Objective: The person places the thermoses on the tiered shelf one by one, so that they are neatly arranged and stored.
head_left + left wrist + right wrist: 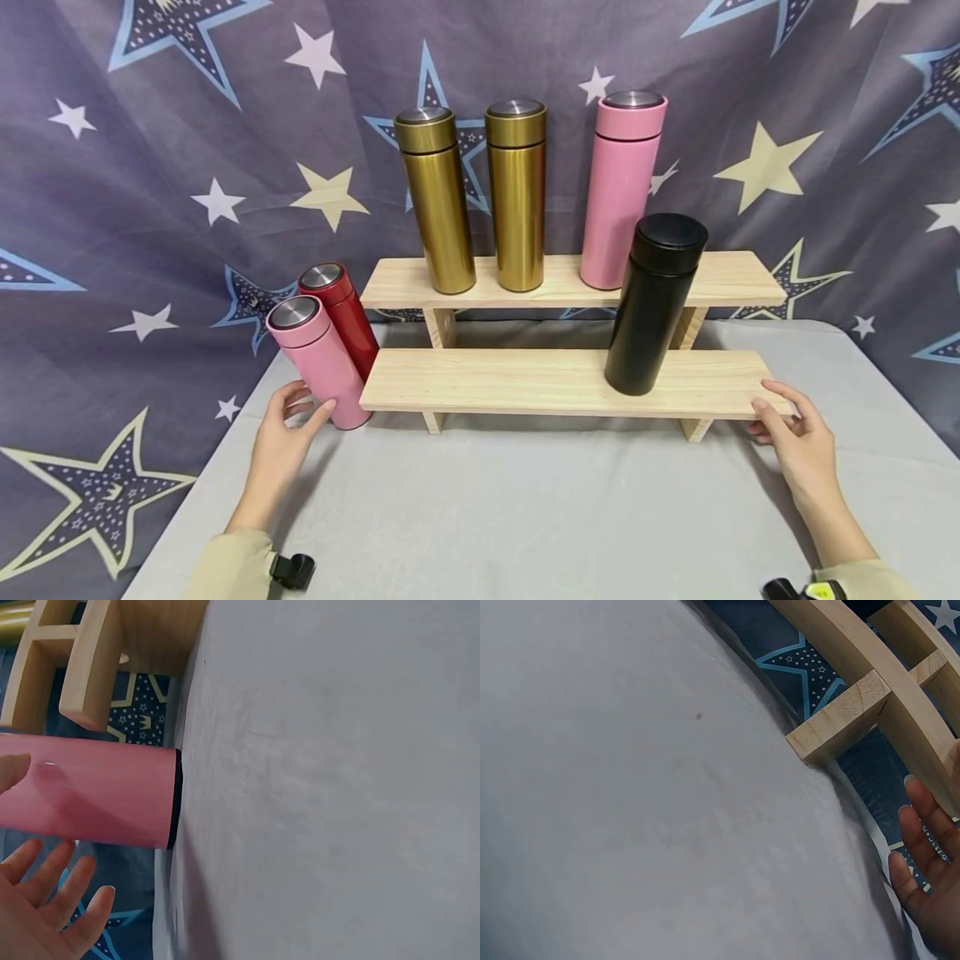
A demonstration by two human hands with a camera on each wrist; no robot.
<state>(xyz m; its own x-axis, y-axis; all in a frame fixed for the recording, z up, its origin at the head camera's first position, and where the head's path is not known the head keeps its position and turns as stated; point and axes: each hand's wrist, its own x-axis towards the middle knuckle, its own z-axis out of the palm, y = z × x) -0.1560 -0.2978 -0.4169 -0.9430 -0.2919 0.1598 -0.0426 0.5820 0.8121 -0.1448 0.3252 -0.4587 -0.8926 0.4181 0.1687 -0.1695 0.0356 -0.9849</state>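
A pink bottle (322,367) with a steel-topped lid stands on the grey cloth at the left. My left hand (283,429) is beside it, thumb at its near side and fingers spread by its other side. In the left wrist view, those fingers (56,889) are apart from the pink wall. Behind it stands a red bottle (352,321), partly hidden. My right hand (802,437) holds the right end of the two-step wooden shelf (487,379), thumb and index finger at the lower board, other fingers below it.
Two gold bottles (442,212) and another pink bottle (621,200) stand on the upper board. A black bottle (652,312) stands on the lower board, right of its middle. A star-patterned curtain (247,125) hangs behind the table (510,517).
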